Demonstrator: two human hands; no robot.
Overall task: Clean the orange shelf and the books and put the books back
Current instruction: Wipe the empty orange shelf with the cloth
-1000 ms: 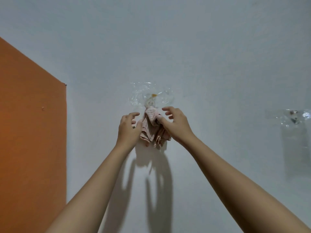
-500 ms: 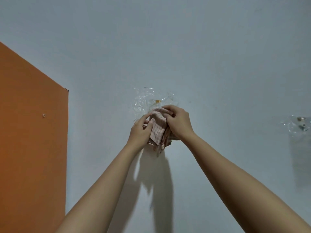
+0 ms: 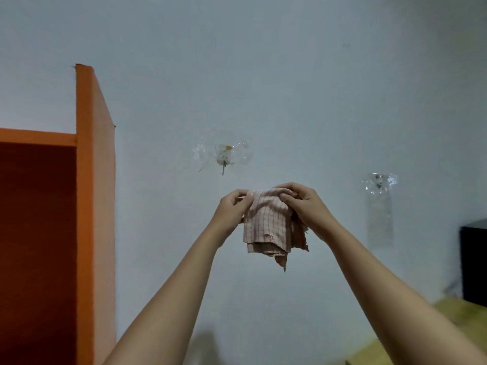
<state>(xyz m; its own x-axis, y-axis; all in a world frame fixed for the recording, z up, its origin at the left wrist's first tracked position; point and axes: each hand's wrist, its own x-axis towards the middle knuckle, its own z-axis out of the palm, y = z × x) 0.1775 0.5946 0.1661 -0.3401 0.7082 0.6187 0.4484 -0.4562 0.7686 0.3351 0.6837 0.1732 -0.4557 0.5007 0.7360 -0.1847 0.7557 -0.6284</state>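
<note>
Fingers of the left hand (image 3: 232, 210) and right hand (image 3: 305, 206) are clamped on the top edge of a pink checked cloth (image 3: 266, 227), held up between them; the orange shelf (image 3: 95, 206) is seen well to their left, a wall hook (image 3: 224, 164) above.

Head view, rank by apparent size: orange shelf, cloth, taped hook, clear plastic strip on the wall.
1. orange shelf, largest by far, though cut off by the frame edge.
2. cloth, held nearer the camera than the wall, which inflates it.
3. taped hook and clear plastic strip: they look about alike, so not ranked.
</note>
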